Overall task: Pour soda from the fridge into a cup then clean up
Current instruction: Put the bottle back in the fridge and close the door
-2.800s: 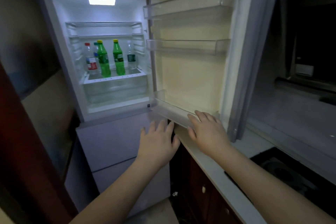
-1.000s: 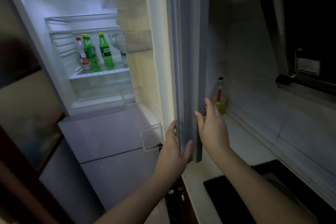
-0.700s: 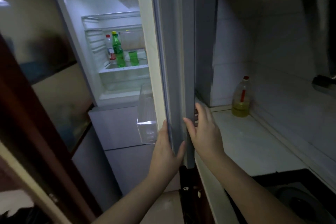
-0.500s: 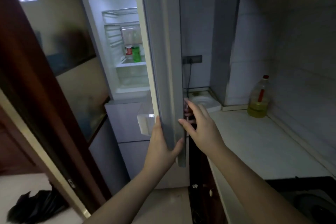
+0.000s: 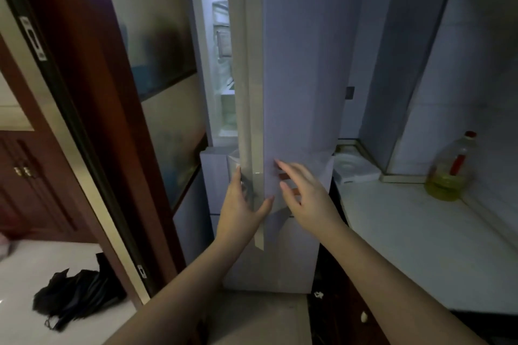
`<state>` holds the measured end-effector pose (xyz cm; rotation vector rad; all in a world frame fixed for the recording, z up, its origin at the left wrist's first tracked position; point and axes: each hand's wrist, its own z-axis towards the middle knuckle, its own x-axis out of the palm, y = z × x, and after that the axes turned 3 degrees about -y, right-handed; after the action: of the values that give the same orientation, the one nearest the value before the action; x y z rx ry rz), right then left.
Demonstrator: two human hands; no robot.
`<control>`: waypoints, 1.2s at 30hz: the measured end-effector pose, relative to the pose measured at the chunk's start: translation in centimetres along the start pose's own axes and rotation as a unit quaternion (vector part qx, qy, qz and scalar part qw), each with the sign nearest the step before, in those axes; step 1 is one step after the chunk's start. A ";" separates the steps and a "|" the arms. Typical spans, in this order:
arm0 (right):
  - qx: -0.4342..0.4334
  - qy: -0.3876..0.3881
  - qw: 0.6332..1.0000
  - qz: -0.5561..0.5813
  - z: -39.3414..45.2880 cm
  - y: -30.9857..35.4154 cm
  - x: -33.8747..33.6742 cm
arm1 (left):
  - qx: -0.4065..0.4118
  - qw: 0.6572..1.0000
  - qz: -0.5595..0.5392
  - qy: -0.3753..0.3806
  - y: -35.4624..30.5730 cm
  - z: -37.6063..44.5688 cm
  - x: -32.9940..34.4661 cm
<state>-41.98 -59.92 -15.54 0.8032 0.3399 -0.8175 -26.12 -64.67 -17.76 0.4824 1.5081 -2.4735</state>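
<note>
Fridge door [image 5: 297, 70] is standing nearly closed, with only a narrow lit gap showing the fridge interior [image 5: 222, 70] to the left of its edge; the soda itself is not showing through that gap, and no cup is in view anywhere. Left hand [image 5: 244, 207] is wrapping around the door's edge, fingers reaching behind it on the gap side and thumb lying on the front face, so it is holding the door itself; right hand [image 5: 305, 196] is sitting just to the right of that hold, fingers straight and spread flat against the door's front, gripping nothing. Both hands are carrying no bottle, so the pouring appears either finished or not yet begun; with the door this close to shutting, I judge this as the cleaning-up end of the task, though the frame alone is not proving it. Further right of the hands, a counter [image 5: 420, 232] is holding 1 bottle of yellow oil [image 5: 448, 173] near the wall; down to the left, a dark bundle [image 5: 75, 297] is lying on the floor beyond a wooden door frame [image 5: 92, 109].
</note>
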 end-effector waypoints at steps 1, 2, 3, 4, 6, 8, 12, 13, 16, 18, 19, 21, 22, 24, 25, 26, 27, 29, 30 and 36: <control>0.000 0.002 1.000 -0.004 0.7 0.1 0.7 | 0.000 1.000 0.001 -0.005 0.5 0.5 -0.6; -0.003 0.003 1.000 -0.009 1.4 0.2 1.5 | 0.004 1.000 0.008 -0.012 1.0 1.0 -1.2; -0.006 0.004 1.000 -0.014 2.2 0.3 2.1 | 0.013 1.000 0.018 -0.022 1.5 1.5 -1.7; -0.007 0.004 1.000 -0.017 2.9 0.4 2.8 | 0.027 0.999 0.030 -0.032 1.7 2.0 -2.2; -0.008 -0.004 1.000 -0.026 4.6 0.6 4.1 | 0.067 0.995 0.050 -0.046 2.1 3.0 -3.3; -0.008 -0.016 0.999 -0.043 6.3 0.6 5.3 | 0.097 0.992 0.058 -0.054 2.3 4.1 -4.2; -0.011 -0.010 0.995 -0.099 9.1 0.3 7.4 | 0.078 0.991 0.059 -0.089 3.1 7.2 -5.8; -0.013 -0.003 0.993 -0.113 9.7 0.1 7.8 | 0.068 0.991 0.056 -0.098 3.2 8.0 -6.2; -0.019 0.020 0.989 -0.147 11.3 -0.8 8.9 | 0.049 0.989 0.060 -0.124 3.8 10.4 -7.2; -0.027 0.031 0.984 -0.173 12.4 -1.8 9.7 | 0.043 0.987 0.070 -0.137 4.6 11.9 -7.5; -0.029 0.036 0.982 -0.185 12.9 -2.2 10.0 | 0.042 0.986 0.075 -0.142 5.0 12.6 -7.6; -0.036 0.038 0.979 -0.199 13.9 -3.2 10.9 | 0.037 0.984 0.085 -0.153 6.2 14.1 -7.5; -0.043 0.036 0.977 -0.204 14.4 -3.8 11.3 | 0.031 0.983 0.087 -0.159 6.8 14.8 -7.5; -0.063 0.038 0.974 -0.216 15.4 -4.7 12.2 | 0.022 0.982 0.084 -0.170 7.7 15.9 -7.4; -0.073 0.040 0.972 -0.219 16.0 -5.2 12.5 | 0.022 0.981 0.084 -0.174 8.0 16.5 -7.4; -0.083 0.041 0.971 -0.220 16.7 -5.8 12.9 | 0.023 0.980 0.084 -0.178 8.4 17.1 -7.2; -0.093 0.040 0.970 -0.221 17.4 -6.4 13.3 | 0.024 0.979 0.084 -0.183 8.8 17.6 -7.0; -0.106 0.036 0.969 -0.221 18.6 -7.4 13.8 | 0.027 0.979 0.079 -0.186 9.3 18.5 -6.5; -0.112 0.029 0.968 -0.221 19.2 -7.9 14.0 | 0.036 0.978 0.081 -0.187 9.6 18.9 -6.2; -0.114 -0.037 0.963 -0.239 22.9 -11.6 13.8 | 0.072 0.967 0.149 -0.195 11.6 21.3 -3.8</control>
<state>-42.39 -88.98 -13.85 0.4737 0.5628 -1.2316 -22.27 -88.93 -16.81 0.2051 1.0268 -2.2790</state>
